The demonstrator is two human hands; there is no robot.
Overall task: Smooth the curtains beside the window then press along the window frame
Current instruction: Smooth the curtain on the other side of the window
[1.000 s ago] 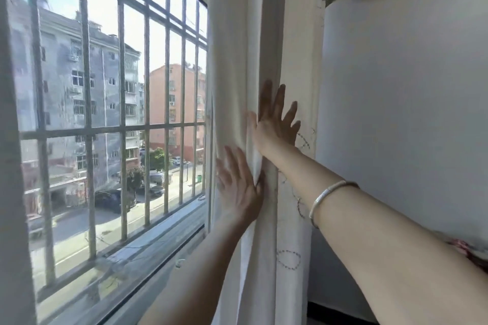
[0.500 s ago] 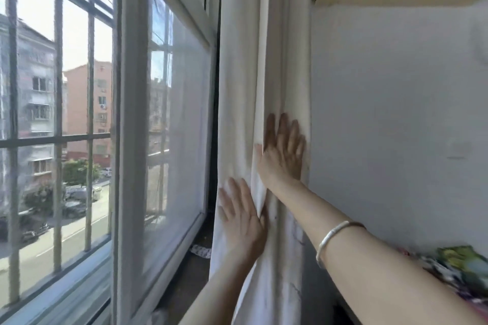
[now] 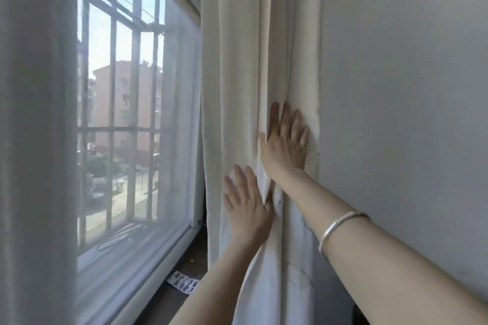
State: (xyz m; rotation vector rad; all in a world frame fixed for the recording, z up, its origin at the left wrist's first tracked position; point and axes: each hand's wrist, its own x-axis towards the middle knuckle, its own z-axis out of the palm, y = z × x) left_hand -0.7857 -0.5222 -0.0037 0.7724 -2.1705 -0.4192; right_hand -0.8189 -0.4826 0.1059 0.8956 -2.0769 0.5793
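Observation:
A cream curtain [image 3: 232, 74] hangs in folds between the window and the wall. My right hand [image 3: 286, 144] lies flat on its right-hand folds, fingers spread and pointing up, a silver bangle on that wrist. My left hand [image 3: 247, 206] rests flat on the cloth lower down and to the left, fingers apart. The two hands are close but apart, a fold between them. The white window frame [image 3: 169, 250] runs along the sill to the left of the curtain; neither hand touches it.
A mesh screen [image 3: 179, 113] covers the pane, with metal bars [image 3: 113, 87] outside. A blister pack of pills [image 3: 184, 282] lies on the dark sill. A bare grey wall [image 3: 401, 113] stands right of the curtain. A sheer curtain [image 3: 34, 140] fills the far left.
My view has swung right, away from the bars and onto the curtain and wall. Both hands stay flat on the cloth; the right hand has slid rightward onto the outer folds.

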